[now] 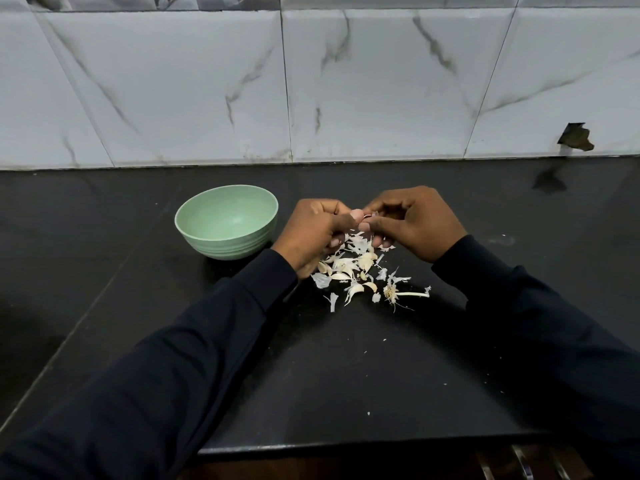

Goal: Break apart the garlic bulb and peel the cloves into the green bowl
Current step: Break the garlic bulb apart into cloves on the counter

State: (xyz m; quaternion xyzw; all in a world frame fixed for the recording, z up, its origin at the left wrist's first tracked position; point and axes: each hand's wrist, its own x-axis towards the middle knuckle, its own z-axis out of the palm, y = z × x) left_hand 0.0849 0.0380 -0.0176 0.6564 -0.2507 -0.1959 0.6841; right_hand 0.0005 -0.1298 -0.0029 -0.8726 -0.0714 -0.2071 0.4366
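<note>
Your left hand (317, 233) and right hand (415, 223) meet fingertip to fingertip. Both have their fingers curled and pinch a small clove (367, 216) between them. It is too small to tell how much skin is on it. Just beneath your hands, a heap of loose cloves and papery skins (349, 268) lies on the black counter (346, 358), with the root stub and stalk (391, 292) at its near edge. The green bowl (228, 249) stands upright just beside your left hand, on its outer side.

Black counter (346, 375) in front of me carries the green bowl (228, 245), upright, left of a loose pile of garlic cloves (346, 268) and papery skins (321, 280); root stem (398, 293) just beside the pile.
</note>
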